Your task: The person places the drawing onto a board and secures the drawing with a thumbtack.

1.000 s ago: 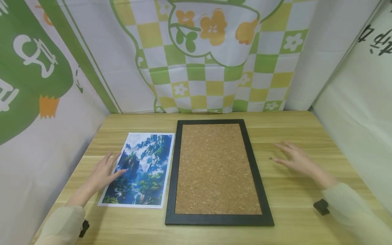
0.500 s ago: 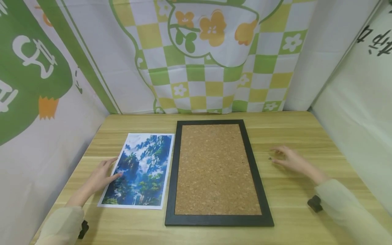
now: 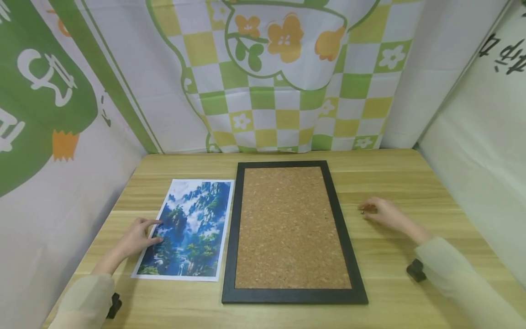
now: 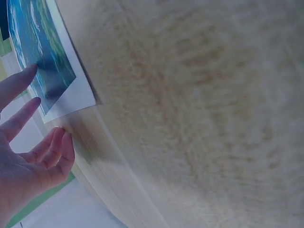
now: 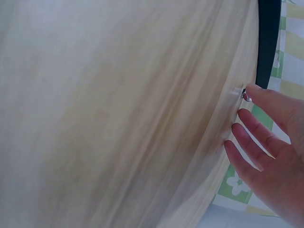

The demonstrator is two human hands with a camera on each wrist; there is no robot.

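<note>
Corkboard [image 3: 291, 228] in a black frame [image 3: 295, 296] sits mid-width on the wooden surface [image 3: 390, 290], its top near the far edge, which I judge keeps it within reach of both hands. The landscape sheet [image 3: 205, 228] lies flat along the frame's left side, toward the surface's left edge. From here I see the left hand [image 3: 132, 237] at the sheet's left margin, thumb and forefinger spread apart over it, perhaps to steady it; whether they press, I cannot tell. The right hand [image 3: 386, 215] bends low around a small shiny piece [image 3: 362, 212] right of the frame, with a narrow gap between thumb and forefinger and no pinch that I can make out. For moving, I have room from the right hand toward the far right corner, whereas sheet and frame leave only a sliver between them.
</note>
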